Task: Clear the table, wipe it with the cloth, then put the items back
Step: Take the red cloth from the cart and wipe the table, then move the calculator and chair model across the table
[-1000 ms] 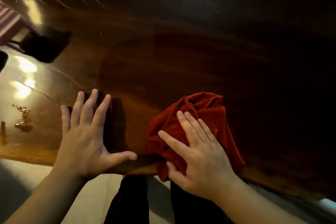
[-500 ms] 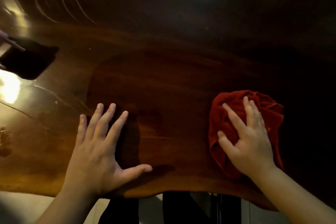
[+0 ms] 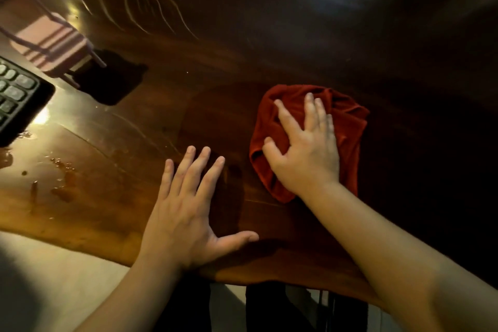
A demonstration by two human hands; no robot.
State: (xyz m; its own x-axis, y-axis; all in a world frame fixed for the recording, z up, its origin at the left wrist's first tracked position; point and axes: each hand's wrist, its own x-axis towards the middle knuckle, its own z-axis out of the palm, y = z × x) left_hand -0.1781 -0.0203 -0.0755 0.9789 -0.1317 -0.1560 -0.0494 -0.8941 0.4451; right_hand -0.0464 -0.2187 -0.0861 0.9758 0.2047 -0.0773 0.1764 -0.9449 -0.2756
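Note:
A crumpled red cloth lies on the dark glossy wooden table, right of centre. My right hand presses flat on top of the cloth, fingers spread over it. My left hand rests palm down on the bare wood near the front edge, fingers apart and thumb out, holding nothing. Wet smears and droplets shine on the wood to the left of that hand.
At the far left a black calculator lies on the table, and behind it sits a pink box-like item with thin cords. The table's wavy front edge runs below my hands, with pale floor beneath.
My right hand slid the red cloth from near the front edge to the right and farther onto the table. The view shifted, bringing the calculator and pink item into sight. My left hand stayed flat.

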